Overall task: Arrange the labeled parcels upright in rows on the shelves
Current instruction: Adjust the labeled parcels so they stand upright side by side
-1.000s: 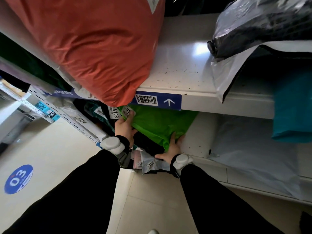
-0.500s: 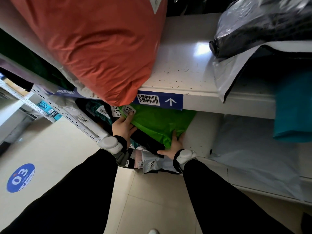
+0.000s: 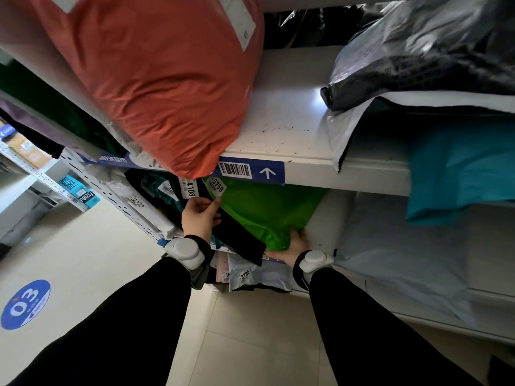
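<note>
A green parcel (image 3: 267,210) labelled 5759 stands on the lower shelf under the white shelf board (image 3: 292,126). My left hand (image 3: 199,215) pinches its upper left corner just below the label. Gripping the parcel's lower right corner, my right hand (image 3: 292,247) has its fingers partly hidden behind the green plastic. A black parcel (image 3: 237,240) leans against the green one, between my hands. To the left stands a dark parcel labelled 4108 (image 3: 191,189).
A big orange parcel (image 3: 167,79) overhangs the upper shelf edge. Black, white and teal parcels (image 3: 451,165) lie at upper right. A pale grey parcel (image 3: 404,260) fills the lower right bay. A grey bag labelled 3705 (image 3: 250,274) sits below. Tiled floor with a blue 03 sticker (image 3: 26,303).
The green parcel has been pushed further back and more upright. My right hand slid deeper under its lower corner. My left hand shifted from the label down to the parcel's corner.
</note>
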